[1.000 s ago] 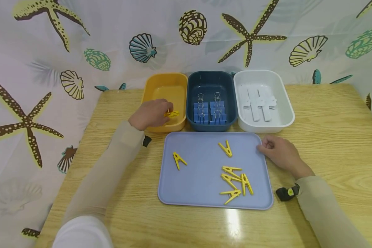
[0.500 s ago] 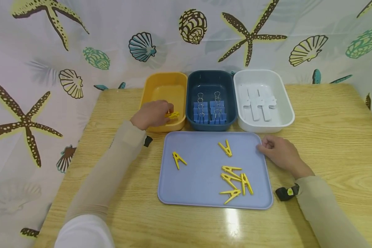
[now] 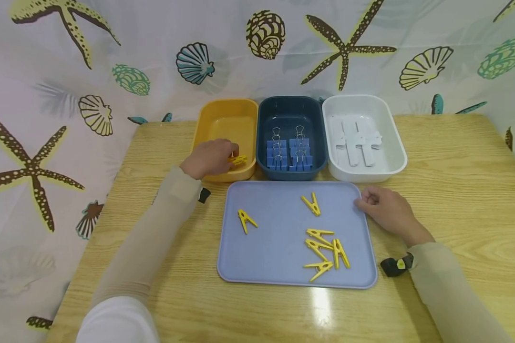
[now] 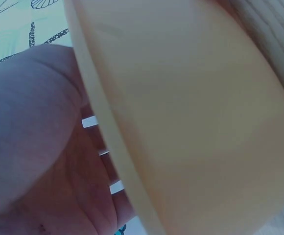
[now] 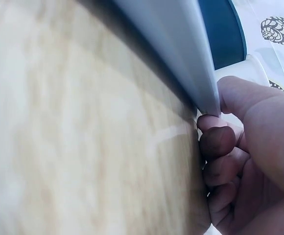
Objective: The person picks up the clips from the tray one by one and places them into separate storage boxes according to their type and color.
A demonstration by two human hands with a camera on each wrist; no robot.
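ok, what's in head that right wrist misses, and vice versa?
Head only: yellow plastic clothespins, blue metal-handled binder clips, white strip-like pieces, orange-yellow rectangular plastic bin, left hand.
Right wrist only: the lower fingertips of the curled right hand, close up.
Both: right hand, lavender rectangular tray, dark blue plastic bin, white plastic bin, wood-grain table, shell-print cloth.

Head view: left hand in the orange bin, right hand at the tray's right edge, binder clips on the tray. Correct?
Wrong on what's on the tray: yellow clothespins, per the head view. Left hand in the orange bin and right hand at the tray's right edge are correct.
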